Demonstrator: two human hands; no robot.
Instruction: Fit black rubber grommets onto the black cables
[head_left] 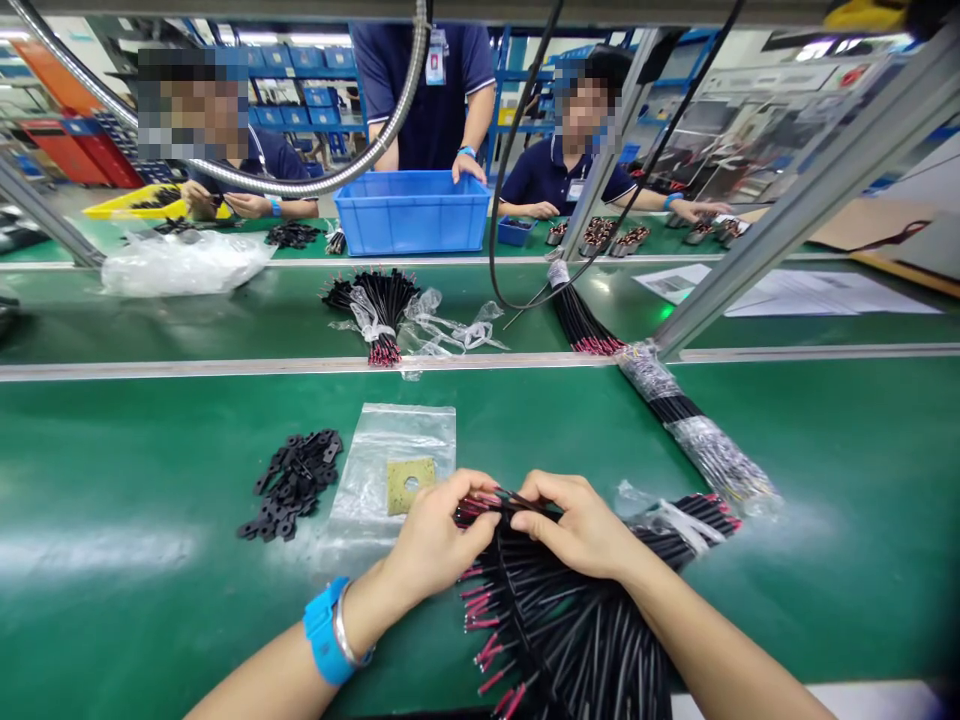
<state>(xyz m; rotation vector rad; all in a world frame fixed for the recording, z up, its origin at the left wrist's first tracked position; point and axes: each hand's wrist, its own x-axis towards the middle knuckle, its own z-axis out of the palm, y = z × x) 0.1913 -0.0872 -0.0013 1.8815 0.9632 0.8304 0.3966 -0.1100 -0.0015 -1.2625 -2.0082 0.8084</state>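
Right of the clear bag [405,430], fingers of the left hand [435,528] and right hand [581,525] are pinching black wires [589,625] (many fanned, seemingly done), while black clips [296,480] left of it are apparently awaiting use.

The cables [600,630] have smooth plastic skin, the table [150,450] looks glossy, and the flat bag [409,430] is shiny plastic.

Cables [600,620]: before me, at my left hand [439,530] and right hand [577,525]
Small parts [292,485]: left of the plastic bag [375,440]
Pad [397,500]: in or on that bag; I can't tell which
Wrapped bundle [694,425]: beyond my right hand
Tub [411,220]: across from me, a co-worker [416,110] behind it
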